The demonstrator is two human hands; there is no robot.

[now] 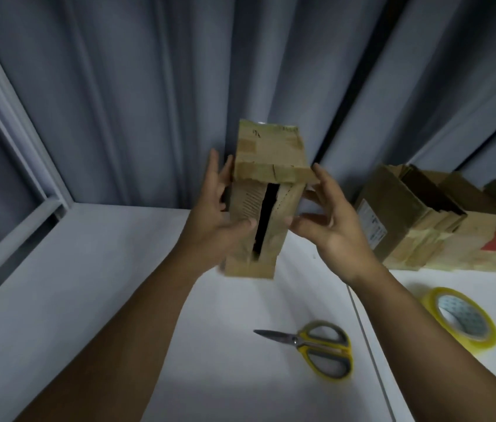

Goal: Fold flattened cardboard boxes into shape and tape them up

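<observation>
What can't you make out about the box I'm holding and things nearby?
Head view:
- cardboard box inside: only a dark gap between flaps.
- Its lower end: motion-blurred.
- tape roll loose end: too small.
- label on the open carton: print too small.
- carton row: cut by right edge.

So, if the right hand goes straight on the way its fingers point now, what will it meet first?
The cardboard box. The right hand points up and left at the box's right side; its fingertips seem to touch the upper flap, so it would press into the box at once.
</observation>
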